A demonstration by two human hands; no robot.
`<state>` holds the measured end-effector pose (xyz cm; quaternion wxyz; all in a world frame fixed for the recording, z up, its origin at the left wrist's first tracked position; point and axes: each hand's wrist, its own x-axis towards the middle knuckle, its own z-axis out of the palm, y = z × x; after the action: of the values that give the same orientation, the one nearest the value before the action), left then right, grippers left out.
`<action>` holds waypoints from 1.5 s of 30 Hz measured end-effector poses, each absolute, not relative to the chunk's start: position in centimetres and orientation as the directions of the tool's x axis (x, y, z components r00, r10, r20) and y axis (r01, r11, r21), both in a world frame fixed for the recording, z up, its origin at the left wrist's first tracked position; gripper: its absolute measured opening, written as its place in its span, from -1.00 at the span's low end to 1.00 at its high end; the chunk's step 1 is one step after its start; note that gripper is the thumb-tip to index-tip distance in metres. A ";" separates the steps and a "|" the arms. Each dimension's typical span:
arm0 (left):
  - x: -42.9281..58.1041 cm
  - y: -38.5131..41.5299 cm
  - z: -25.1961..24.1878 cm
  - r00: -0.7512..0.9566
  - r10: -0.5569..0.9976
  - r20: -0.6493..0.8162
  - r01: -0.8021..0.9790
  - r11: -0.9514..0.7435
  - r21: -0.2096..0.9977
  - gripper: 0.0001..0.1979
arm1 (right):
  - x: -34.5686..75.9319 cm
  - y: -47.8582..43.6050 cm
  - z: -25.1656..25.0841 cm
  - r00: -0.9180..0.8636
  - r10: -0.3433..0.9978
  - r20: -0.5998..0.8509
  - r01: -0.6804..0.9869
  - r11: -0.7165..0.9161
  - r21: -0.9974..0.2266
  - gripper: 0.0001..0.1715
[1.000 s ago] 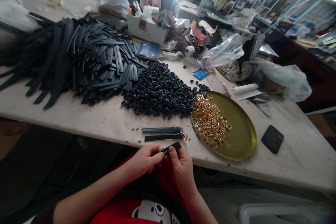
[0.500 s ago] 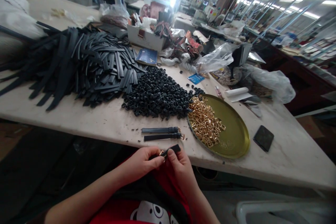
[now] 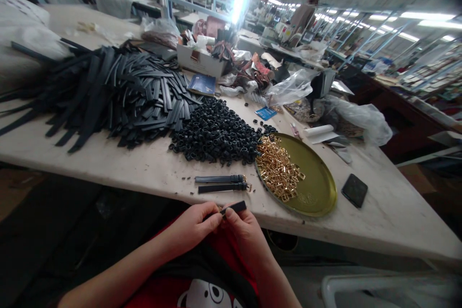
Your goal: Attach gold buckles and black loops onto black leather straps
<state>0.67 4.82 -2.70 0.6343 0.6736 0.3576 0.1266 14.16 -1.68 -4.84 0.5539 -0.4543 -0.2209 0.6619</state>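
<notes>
- Thumbs and forefingers cover most of the short black strap (image 3: 235, 208) that I hold. Only its dark right end sticks out past my right thumb.
- A small gold glint (image 3: 219, 209) shows where my two hands meet. It is too small and too covered for me to tell what part it is or how it sits on the strap.
- My forearms run out of the bottom edge, and my lap below them is dark apart from a red shirt.
- My left hand (image 3: 197, 226) is curled nearly closed, with thumb and forefinger pinched on the strap's left end at the gold glint.
- My right hand (image 3: 243, 233) is also narrowed to a pinch, gripping the strap just to the right of that spot, and its fingertips touch those of the left.
- The strap hangs over my lap, just off the near edge of the table (image 3: 144, 168).
- Near my hands, two finished black straps with gold buckles (image 3: 222, 183) lie side by side on the table.
- Beyond those straps sits a heap of black loops (image 3: 216, 130). A round brass tray (image 3: 321, 192) stands to its right, holding a pile of gold buckles (image 3: 277, 168).
- A big pile of long black straps (image 3: 119, 91) fills the left of the table.
- A flat dark object (image 3: 354, 190) lies right of the tray. I cannot tell whether it is a phone or a wallet.
</notes>
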 end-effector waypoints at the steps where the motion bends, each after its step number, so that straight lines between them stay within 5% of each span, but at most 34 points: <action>1: 0.8 4.8 -2.9 0.695 0.657 -0.293 0.338 0.061 0.939 -0.74 | 14.2 -1.7 -4.8 0.068 0.946 -0.318 -0.436 -0.259 -0.862 -0.83; 4: 1.2 4.8 -3.5 0.627 0.726 -0.282 0.391 0.019 0.920 -0.81 | 14.4 -1.7 -4.9 0.241 0.970 -0.026 0.115 -0.056 -0.992 -0.86; 7: 1.5 4.9 -3.6 0.599 0.771 -0.219 0.412 -0.061 0.909 -0.86 | 14.6 -1.6 -5.1 0.249 0.949 0.194 0.474 0.056 -0.879 -0.84; 9: 1.6 5.1 -3.3 0.606 0.764 -0.220 0.434 -0.087 0.897 -0.83 | 14.8 -1.3 -5.1 0.253 0.957 0.143 0.417 0.025 -0.908 -0.84; 12: 1.5 5.6 -2.7 0.632 0.731 -0.256 0.431 -0.057 0.901 -0.76 | 15.1 -0.7 -4.8 0.217 0.968 -0.124 0.039 -0.136 -0.990 -0.86; 19: 1.8 6.6 -3.7 0.691 0.625 -0.363 0.272 0.241 0.932 -0.68 | 15.3 0.5 -4.6 0.084 0.894 -0.440 -0.437 -0.364 -0.823 -0.66; 22: 2.0 6.8 -4.2 0.679 0.635 -0.367 0.295 0.221 0.929 -0.69 | 15.3 0.5 -5.0 0.172 0.902 -0.396 -0.281 -0.341 -0.897 -0.69; 24: 2.1 6.9 -4.3 0.655 0.660 -0.367 0.333 0.184 0.925 -0.71 | 15.4 0.3 -5.3 0.273 0.937 -0.219 0.020 -0.233 -0.972 -0.72; 27: 2.2 7.0 -4.2 0.644 0.690 -0.330 0.403 0.061 0.913 -0.74 | 15.5 -0.2 -5.8 0.249 0.968 0.036 0.365 -0.060 -0.929 -0.79; 33: 1.8 6.5 -3.5 0.673 0.672 -0.310 0.477 -0.074 0.876 -0.74 | 15.6 0.1 -6.6 0.223 0.953 -0.204 0.068 -0.224 -0.972 -0.81; 39: 1.2 6.4 -3.1 0.668 0.680 -0.303 0.462 -0.060 0.885 -0.66 | 15.1 -0.1 -5.8 0.298 0.955 -0.004 0.299 -0.098 -0.949 -0.83; 45: 1.8 6.8 -3.1 0.572 0.752 -0.328 0.533 -0.036 0.845 -0.68 | 14.8 -0.7 -4.3 0.208 0.978 -0.034 0.196 -0.075 -0.978 -0.72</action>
<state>1.79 6.80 -3.14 0.5277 0.7123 0.4509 0.1036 14.80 -0.73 -4.26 0.4810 -0.6104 -0.4805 0.4064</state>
